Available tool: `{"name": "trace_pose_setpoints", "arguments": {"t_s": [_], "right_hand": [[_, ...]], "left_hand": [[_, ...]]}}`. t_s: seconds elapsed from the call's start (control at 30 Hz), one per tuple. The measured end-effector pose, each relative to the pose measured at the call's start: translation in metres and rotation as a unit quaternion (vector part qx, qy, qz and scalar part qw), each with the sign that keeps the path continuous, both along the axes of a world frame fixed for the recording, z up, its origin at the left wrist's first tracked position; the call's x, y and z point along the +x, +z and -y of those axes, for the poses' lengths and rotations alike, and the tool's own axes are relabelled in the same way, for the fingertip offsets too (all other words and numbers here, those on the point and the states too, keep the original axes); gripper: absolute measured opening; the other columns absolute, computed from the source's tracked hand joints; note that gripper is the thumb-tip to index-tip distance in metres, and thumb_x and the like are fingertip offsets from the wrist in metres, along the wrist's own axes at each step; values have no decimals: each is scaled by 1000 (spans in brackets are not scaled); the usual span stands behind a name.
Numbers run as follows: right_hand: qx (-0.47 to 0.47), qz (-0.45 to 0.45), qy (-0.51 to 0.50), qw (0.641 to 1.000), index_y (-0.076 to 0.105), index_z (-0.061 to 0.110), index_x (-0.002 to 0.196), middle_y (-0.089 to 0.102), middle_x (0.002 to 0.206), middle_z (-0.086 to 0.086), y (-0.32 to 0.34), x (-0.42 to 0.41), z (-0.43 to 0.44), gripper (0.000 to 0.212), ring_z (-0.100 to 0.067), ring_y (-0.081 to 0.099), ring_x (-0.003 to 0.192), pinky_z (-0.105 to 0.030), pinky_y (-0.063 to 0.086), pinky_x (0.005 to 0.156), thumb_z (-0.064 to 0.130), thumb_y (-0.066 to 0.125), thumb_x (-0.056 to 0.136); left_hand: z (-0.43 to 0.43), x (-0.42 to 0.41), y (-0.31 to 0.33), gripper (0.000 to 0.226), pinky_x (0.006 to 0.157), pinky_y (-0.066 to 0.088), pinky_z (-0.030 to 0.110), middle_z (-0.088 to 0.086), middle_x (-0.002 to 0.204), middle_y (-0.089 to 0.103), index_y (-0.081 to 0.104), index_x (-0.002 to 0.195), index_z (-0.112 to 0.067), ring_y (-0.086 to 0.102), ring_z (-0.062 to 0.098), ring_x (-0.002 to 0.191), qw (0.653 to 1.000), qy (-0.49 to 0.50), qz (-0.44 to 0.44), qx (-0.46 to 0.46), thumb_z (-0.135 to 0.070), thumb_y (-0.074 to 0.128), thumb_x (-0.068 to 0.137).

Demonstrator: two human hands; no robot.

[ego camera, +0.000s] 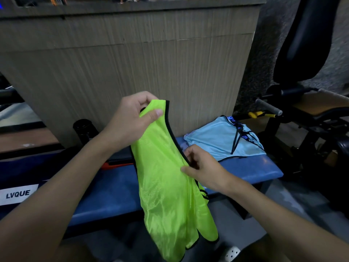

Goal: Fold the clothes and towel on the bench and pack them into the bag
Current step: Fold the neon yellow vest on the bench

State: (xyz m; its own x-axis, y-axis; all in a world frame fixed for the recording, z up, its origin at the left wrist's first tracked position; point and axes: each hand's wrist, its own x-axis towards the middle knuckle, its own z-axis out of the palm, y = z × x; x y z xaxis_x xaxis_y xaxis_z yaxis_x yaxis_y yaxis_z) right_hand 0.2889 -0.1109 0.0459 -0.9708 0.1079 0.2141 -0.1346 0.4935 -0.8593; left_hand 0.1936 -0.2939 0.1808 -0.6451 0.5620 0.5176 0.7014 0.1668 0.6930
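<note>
Early on, probably: the green vest point(166, 186) is pinched by the left hand point(132, 118) and right hand point(204, 167) (not folded yet); the blue top point(222, 140) is laid roughly folded on the bench point(255, 167).

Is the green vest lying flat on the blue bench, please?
No, the left hand and right hand hold the green vest up so it hangs.
</note>
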Motion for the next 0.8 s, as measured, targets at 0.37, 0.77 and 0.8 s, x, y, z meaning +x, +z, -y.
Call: {"name": "trace_pose_setpoints", "arguments": {"t_s": [0.37, 0.77, 0.8], "right_hand": [[-6, -68, -22, 997, 64, 18, 76, 61, 68, -2, 25, 6, 3, 18, -6, 50, 64, -32, 43, 63, 3, 66, 87], [-79, -90, -30, 992, 64, 15, 70, 55, 61, 9, 36, 13, -2, 20, -3, 47, 59, -21, 39, 57, 6, 73, 85], [-80, -88, -27, 992, 63, 15, 70, 55, 61, 9, 36, 14, -4, 20, -3, 47, 59, -20, 38, 57, 6, 73, 85]], "left_hand": [[-5, 9, -16, 58, 91, 42, 10, -18, 104, 70, 68, 119, -29, 62, -9, 100, 973, -50, 15, -226, -51, 83, 68], [-18, 19, -35, 6, 50, 33, 29, 5, 57, 57, 75, 77, -23, 44, 9, 52, 961, -78, 42, -261, -25, 78, 82], [-17, 19, -34, 7, 50, 34, 28, -1, 56, 57, 75, 76, -21, 45, 8, 52, 965, -80, 48, -245, -21, 76, 83]]}}
